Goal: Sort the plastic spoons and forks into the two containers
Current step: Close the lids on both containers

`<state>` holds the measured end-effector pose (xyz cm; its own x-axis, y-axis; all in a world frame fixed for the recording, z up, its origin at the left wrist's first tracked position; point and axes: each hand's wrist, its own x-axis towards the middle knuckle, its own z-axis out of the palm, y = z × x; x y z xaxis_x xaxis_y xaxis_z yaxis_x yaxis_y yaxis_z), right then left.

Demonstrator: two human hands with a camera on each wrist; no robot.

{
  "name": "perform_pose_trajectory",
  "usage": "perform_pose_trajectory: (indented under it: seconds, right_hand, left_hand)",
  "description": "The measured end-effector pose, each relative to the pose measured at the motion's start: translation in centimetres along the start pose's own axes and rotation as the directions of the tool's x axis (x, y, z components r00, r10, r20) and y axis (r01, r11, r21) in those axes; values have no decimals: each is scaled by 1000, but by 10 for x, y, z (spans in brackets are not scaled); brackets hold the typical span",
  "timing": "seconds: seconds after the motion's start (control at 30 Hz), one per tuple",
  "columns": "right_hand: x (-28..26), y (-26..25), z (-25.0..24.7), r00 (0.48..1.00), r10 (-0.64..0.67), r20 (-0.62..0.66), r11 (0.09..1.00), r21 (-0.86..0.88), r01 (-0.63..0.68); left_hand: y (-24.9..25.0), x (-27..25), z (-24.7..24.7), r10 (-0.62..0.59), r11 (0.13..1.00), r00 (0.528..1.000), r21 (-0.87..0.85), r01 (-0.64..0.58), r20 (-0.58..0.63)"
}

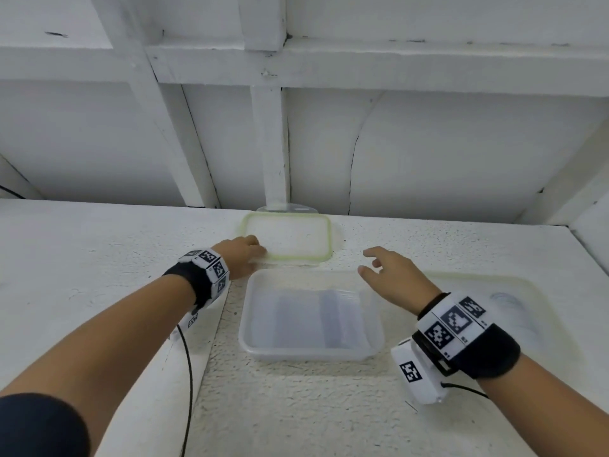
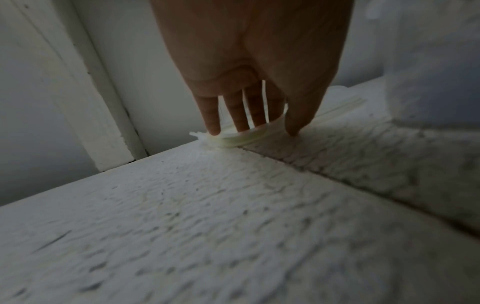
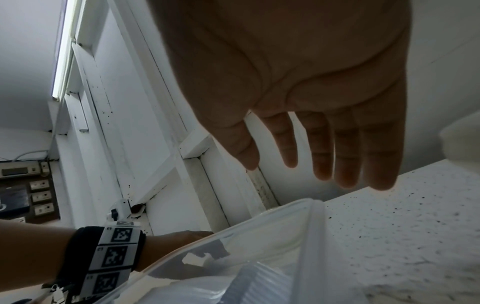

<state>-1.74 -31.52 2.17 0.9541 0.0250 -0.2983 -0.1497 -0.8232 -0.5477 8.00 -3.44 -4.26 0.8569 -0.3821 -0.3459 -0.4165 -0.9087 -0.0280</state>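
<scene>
A clear rectangular plastic container (image 1: 311, 316) is seen on the white textured tabletop (image 1: 99, 252), with pale utensils blurred inside; spoons cannot be told from forks. Just behind it a flat clear lid with a green rim (image 1: 290, 237) lies by the wall. The lid's near left corner is touched by the extended fingers of the left hand (image 1: 242, 255). The right hand (image 1: 392, 275) is held above the container's far right corner, fingers released and spread, grasping nothing.

We find no readable words, brands or numbers anywhere; the only markings are black-and-white square coded tags on the left wristband (image 1: 211, 268) and right wristband (image 1: 456, 321), whose tiny printed characters beside them are too small to read.
</scene>
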Motion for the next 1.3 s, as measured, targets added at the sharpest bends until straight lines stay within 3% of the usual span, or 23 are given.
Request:
perform_pose_trajectory:
  seconds: [0.13, 0.2, 0.3, 0.37, 0.53, 0.63, 0.7, 0.73, 0.83, 0.87, 0.93, 1.0, 1.1, 1.23, 1.3]
  right_hand:
    - [5, -2, -3, 999, -36, -5, 999, 25, 36]
    - [10, -6, -6, 996, -76, -52, 996, 35, 78]
    - [20, -12, -10, 988, -116, -107, 992, 39, 120]
    - [26, -16, -11, 985, -137, -104, 989, 51, 142]
    - [24, -26, -21, 941, -257, -220, 930, 209, 302]
    - [9, -28, -33, 917, -276, -288, 824, 421, 380]
    - [-1, -26, -38, 920, -265, -289, 752, 535, 385]
    - [-7, -24, -39, 923, -261, -283, 723, 576, 381]
    - [-21, -13, -33, 944, -221, -244, 638, 696, 329]
    - [-25, -8, -28, 955, -188, -228, 623, 724, 296]
    - [-28, 2, -16, 975, -89, -205, 635, 743, 214]
    - [-31, 10, -4, 984, 24, -174, 708, 698, 106]
    - [-33, 17, 12, 990, 70, -120, 872, 489, -3]
    - [-34, 26, 27, 986, 112, -126, 951, 303, -69]
    - [-34, 28, 31, 982, 144, -119, 952, 289, -104]
  left_hand:
    - [-4, 3, -8, 28, 994, 999, 110, -25, -22]
    - [-6, -3, -18, 45, 999, 983, 16, -43, -177]
    - [-9, -20, -50, 43, 986, 870, -120, -116, -491]
    - [-8, -32, -76, -2, 976, 803, -176, -128, -596]
    - [4, -64, -117, -3, 932, 731, -267, -245, -683]
    - [10, -78, -123, -98, 871, 706, -403, -280, -702]
    - [13, -87, -121, -203, 773, 699, -550, -316, -686]
    - [13, -89, -115, -235, 724, 724, -614, -315, -648]
    - [18, -97, -86, -220, 491, 927, -856, -165, -305]
    - [21, -99, -74, -203, 381, 959, -918, -107, -196]
    - [26, -100, -52, -223, 235, 969, -971, -53, -107]
    - [32, -100, -39, -329, 210, 941, -978, -5, -76]
    - [36, -102, -23, -400, 272, 916, -955, 121, 2]
    - [43, -104, -9, -411, 322, 910, -926, 198, 52]
    - [47, -103, -6, -423, 322, 905, -927, 194, 42]
